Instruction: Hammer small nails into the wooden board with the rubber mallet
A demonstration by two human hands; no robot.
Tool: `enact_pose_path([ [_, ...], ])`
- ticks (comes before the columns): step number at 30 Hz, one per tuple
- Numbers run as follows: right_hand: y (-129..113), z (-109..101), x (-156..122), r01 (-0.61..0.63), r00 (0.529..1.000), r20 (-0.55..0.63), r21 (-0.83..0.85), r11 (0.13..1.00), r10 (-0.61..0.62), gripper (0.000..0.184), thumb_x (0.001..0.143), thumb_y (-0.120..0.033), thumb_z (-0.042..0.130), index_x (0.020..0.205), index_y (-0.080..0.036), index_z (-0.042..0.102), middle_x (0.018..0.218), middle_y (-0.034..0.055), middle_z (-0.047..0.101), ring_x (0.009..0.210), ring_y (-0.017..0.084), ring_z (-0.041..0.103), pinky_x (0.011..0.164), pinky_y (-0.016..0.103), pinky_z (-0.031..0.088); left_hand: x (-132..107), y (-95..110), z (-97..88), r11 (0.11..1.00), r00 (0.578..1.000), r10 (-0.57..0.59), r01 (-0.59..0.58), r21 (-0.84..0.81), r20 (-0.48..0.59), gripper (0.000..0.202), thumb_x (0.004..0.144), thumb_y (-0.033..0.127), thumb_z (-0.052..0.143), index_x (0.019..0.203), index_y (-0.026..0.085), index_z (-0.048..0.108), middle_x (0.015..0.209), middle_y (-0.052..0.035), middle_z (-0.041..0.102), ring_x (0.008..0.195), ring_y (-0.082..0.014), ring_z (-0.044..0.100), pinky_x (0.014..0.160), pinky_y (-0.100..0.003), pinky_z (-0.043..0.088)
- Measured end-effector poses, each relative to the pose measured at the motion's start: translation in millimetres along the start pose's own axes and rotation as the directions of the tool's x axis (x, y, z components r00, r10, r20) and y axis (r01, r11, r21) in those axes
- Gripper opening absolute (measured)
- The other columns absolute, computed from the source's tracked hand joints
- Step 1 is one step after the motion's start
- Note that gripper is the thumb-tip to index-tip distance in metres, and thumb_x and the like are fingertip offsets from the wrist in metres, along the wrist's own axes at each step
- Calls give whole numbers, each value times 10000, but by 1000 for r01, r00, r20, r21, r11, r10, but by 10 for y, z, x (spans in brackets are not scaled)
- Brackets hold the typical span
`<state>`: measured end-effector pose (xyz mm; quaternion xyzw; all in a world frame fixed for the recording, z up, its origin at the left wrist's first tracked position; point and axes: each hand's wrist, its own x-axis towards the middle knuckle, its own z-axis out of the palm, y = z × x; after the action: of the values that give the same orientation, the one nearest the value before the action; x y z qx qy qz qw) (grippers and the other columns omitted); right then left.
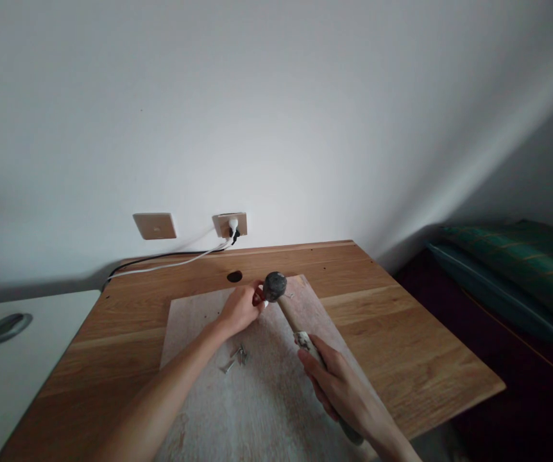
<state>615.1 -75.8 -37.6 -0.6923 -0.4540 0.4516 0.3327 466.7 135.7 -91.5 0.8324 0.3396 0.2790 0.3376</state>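
Observation:
My right hand (pixel 337 378) is wrapped round the handle of a hammer (pixel 275 287) with a dark, rounded head. The handle is worn and pale, with a patchy grip. Close behind the hammer head, my left hand (pixel 242 307) has its fingers closed in a pinch over a pale board (pixel 252 410). The head covers part of those fingertips, so what they hold is hidden. Several loose metal nails or screws (pixel 241 356) lie in a small pile on the board, nearer to me than my left hand. A small piece of metal (pixel 291 296) shows beyond the handle on the board's right side.
The board lies on a wooden table (pixel 416 346) with a round cable hole (pixel 235 276). Cables (pixel 175 261) run along the wall from a socket (pixel 229 225). A white surface (pixel 26 359) adjoins at left; green striped bedding (pixel 521 263) lies at right.

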Motion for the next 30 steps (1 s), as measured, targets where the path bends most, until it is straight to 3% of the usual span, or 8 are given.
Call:
enact_pose_path([
  [8, 85, 33, 33, 2, 1000, -11, 4, 1000, -2, 486, 939, -720, 421, 923, -237, 477, 511, -126, 412, 352, 60, 344, 335, 158, 252, 7, -18, -12, 997, 999, -34, 35, -67, 14, 457, 717, 9, 618, 1126, 190, 708, 853, -18, 775, 718, -162, 703, 702, -237, 526],
  [18, 121, 62, 34, 5, 1000, -18, -1, 1000, -5, 469, 956, -704, 434, 933, -239, 495, 498, -122, 406, 369, 72, 345, 358, 175, 255, 5, 8, -16, 999, 1000, -24, 24, -21, 2, 379, 701, -16, 610, 1009, 187, 697, 825, -13, 766, 715, -163, 702, 677, -231, 513],
  [30, 152, 62, 23, 8, 1000, -14, 3, 1000, -8, 482, 964, -717, 438, 916, -242, 505, 531, -97, 429, 403, 86, 372, 379, 191, 276, -2, 7, -36, 999, 1000, -12, 13, -41, 12, 505, 711, -22, 603, 1163, 182, 695, 843, -18, 769, 716, -169, 703, 678, -240, 505],
])
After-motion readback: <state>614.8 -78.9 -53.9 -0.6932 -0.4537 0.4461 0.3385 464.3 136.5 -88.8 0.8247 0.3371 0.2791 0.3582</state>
